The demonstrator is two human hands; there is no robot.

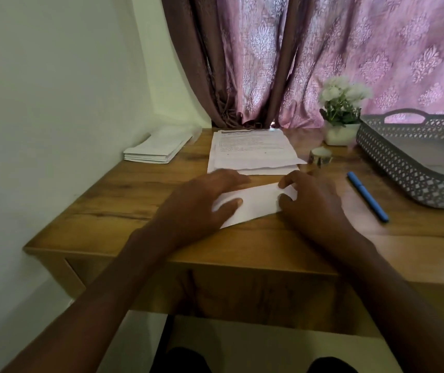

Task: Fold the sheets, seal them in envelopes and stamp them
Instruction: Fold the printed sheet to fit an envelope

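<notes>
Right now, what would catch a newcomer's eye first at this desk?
Two bare hands, left hand and right hand, press flat on a folded white sheet of paper at the middle of the wooden desk. Behind them lies a stack of printed white sheets, and a grey perforated plastic tray sits at the far right.

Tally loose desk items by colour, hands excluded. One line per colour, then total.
White: 4 — folded sheet, sheet stack, envelope stack, flower pot
Blue: 1 — pen
Grey: 1 — tray
Patterned: 1 — tape roll
Total: 7
</notes>
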